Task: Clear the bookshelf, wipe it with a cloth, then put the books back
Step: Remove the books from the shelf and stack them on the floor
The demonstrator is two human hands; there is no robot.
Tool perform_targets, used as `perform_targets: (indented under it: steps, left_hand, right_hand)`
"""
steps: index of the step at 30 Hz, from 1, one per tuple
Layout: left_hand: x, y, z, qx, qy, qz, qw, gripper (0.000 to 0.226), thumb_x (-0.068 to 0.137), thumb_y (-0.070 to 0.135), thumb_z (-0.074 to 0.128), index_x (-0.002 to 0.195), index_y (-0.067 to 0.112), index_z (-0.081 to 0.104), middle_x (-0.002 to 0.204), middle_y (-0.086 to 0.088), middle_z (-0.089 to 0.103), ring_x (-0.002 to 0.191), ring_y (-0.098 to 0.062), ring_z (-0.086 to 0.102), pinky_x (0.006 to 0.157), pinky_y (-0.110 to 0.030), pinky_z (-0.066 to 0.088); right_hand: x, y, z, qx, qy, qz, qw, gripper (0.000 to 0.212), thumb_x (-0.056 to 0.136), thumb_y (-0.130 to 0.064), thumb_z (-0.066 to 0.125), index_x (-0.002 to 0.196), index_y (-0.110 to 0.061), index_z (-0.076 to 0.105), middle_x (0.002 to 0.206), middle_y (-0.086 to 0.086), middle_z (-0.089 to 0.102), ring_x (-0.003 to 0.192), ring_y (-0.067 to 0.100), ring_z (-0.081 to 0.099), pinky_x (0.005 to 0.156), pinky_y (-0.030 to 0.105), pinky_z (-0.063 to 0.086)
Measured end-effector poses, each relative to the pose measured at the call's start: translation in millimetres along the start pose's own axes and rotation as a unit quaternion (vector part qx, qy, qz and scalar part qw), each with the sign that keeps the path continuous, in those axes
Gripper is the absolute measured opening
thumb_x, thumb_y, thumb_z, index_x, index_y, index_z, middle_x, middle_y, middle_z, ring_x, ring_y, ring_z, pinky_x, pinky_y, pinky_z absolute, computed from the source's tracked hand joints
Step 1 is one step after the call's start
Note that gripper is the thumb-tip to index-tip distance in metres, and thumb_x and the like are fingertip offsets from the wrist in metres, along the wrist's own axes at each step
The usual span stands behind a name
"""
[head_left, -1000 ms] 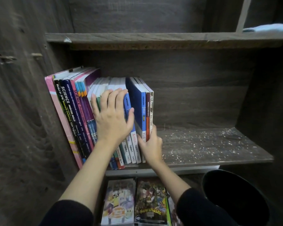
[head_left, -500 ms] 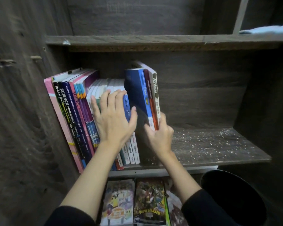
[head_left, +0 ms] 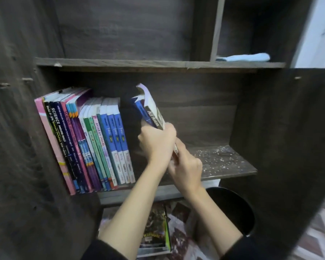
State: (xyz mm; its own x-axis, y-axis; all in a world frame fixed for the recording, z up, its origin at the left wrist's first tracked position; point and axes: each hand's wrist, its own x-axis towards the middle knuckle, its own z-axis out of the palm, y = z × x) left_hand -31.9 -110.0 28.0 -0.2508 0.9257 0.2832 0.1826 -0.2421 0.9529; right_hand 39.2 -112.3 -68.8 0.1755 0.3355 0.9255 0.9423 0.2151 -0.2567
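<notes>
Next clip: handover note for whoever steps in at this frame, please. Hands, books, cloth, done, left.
Left hand and right hand both grip a tilted bundle of books over the shelf.
A row of books stands at its left; the cloth lies one level up, right compartment.
Done: one bundle in hand. Left: clear the row, wipe the dusty shelf, reshelve.

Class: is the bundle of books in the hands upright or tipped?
Tipped: the bundle slants, top toward the shelved row; left hand and right hand grip it.
</notes>
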Motion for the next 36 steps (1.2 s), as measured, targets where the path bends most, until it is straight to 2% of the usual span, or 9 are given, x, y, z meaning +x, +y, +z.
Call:
perform_targets:
  steps: [6, 10, 13, 16, 20, 24, 28, 33, 36]
  left_hand:
    - [2.1, -0.8, -0.5, -0.159, -0.034, -0.037, 0.986, 0.027, 0.057, 0.029, 0.067, 0.082, 0.021, 0.064, 0.083, 0.006, 0.071, 0.081, -0.016, 0.069, 0.078, -0.041, 0.057]
    - [2.0, 4.6, -7.8, -0.236, -0.066, -0.040, 0.969, 0.023, 0.070, 0.007, 0.074, 0.073, 0.021, 0.056, 0.078, 0.006, 0.068, 0.079, -0.015, 0.068, 0.080, -0.040, 0.057]
    - [6.7, 9.0, -19.0, -0.277, -0.127, -0.035, 0.952, 0.025, 0.075, -0.002, 0.069, 0.079, 0.016, 0.054, 0.083, -0.001, 0.068, 0.079, -0.018, 0.069, 0.075, -0.036, 0.057]
    - [12.3, 3.1, -28.9, -0.294, -0.183, -0.052, 0.937, 0.019, 0.072, -0.006, 0.068, 0.084, 0.006, 0.059, 0.084, -0.006, 0.071, 0.075, -0.018, 0.071, 0.068, -0.032, 0.058]
    - [8.6, -12.4, -40.7, -0.316, -0.276, -0.106, 0.901, 0.040, 0.051, 0.001, 0.072, 0.089, -0.002, 0.063, 0.080, -0.013, 0.071, 0.071, -0.025, 0.070, 0.058, -0.031, 0.055]
    - [-2.2, -28.0, -53.8, -0.304, -0.368, -0.128, 0.869, 0.022, 0.053, 0.001, 0.059, 0.075, 0.000, 0.059, 0.069, -0.009, 0.070, 0.066, -0.025, 0.069, 0.062, -0.035, 0.058]
    - [6.8, -62.5, -69.1, -0.252, -0.426, -0.137, 0.858, 0.035, 0.052, -0.004, 0.057, 0.084, 0.002, 0.070, 0.095, -0.017, 0.070, 0.097, -0.040, 0.064, 0.092, -0.054, 0.048]
    - [17.2, -126.2, -113.3, -0.177, -0.531, -0.150, 0.815, 0.051, 0.041, 0.001, 0.074, 0.090, 0.014, 0.077, 0.097, -0.008, 0.073, 0.094, -0.023, 0.069, 0.080, -0.037, 0.057]
    - [16.3, -170.3, -134.5, -0.139, -0.529, -0.211, 0.810, 0.057, 0.035, 0.005, 0.085, 0.091, 0.010, 0.077, 0.098, -0.012, 0.073, 0.093, -0.023, 0.069, 0.078, -0.034, 0.057]
  right_hand:
    - [-5.1, -0.2, -20.9, -0.099, -0.039, 0.013, 0.994, 0.062, 0.071, -0.035, 0.047, 0.129, -0.012, 0.044, 0.103, 0.014, 0.072, 0.077, 0.024, 0.071, 0.055, 0.028, 0.054]
    - [-1.9, 7.1, -50.2, 0.112, -0.162, 0.095, 0.976, 0.065, 0.082, -0.063, 0.040, 0.138, -0.032, 0.044, 0.136, -0.007, 0.050, 0.125, 0.007, 0.047, 0.100, 0.024, 0.039]
    - [18.0, 35.7, -56.1, 0.223, -0.176, 0.165, 0.944, 0.058, 0.082, -0.072, 0.037, 0.131, -0.040, 0.041, 0.125, -0.029, 0.036, 0.122, -0.003, 0.039, 0.107, 0.030, 0.034]
    - [38.5, 68.1, -52.3, 0.233, -0.194, 0.282, 0.910, 0.107, 0.061, -0.081, 0.060, 0.148, -0.032, 0.021, 0.149, -0.010, 0.029, 0.135, 0.012, 0.034, 0.113, 0.046, 0.031]
    - [37.9, 91.3, -57.0, 0.368, -0.318, 0.360, 0.796, 0.159, 0.026, -0.069, 0.085, 0.151, -0.033, -0.006, 0.149, 0.005, 0.037, 0.128, 0.019, 0.048, 0.104, 0.040, 0.043]
    - [10.9, 87.5, -59.6, 0.446, -0.357, 0.374, 0.730, 0.128, 0.023, -0.051, 0.094, 0.133, -0.015, 0.042, 0.118, 0.009, 0.064, 0.106, 0.024, 0.064, 0.086, 0.035, 0.054]
    - [-36.0, 75.0, -55.7, 0.448, -0.323, 0.400, 0.732, 0.125, 0.024, -0.041, 0.097, 0.129, -0.001, 0.044, 0.118, 0.018, 0.065, 0.109, 0.033, 0.063, 0.093, 0.044, 0.050]
    - [-109.0, 37.2, -49.8, 0.417, -0.323, 0.414, 0.742, 0.079, 0.032, -0.027, 0.090, 0.103, -0.003, 0.063, 0.095, 0.001, 0.075, 0.091, 0.013, 0.071, 0.077, 0.028, 0.058]
    - [-153.1, 22.9, -34.5, 0.411, -0.350, 0.444, 0.715, 0.083, 0.035, -0.025, 0.094, 0.108, 0.001, 0.062, 0.098, 0.003, 0.074, 0.093, 0.017, 0.070, 0.075, 0.027, 0.057]
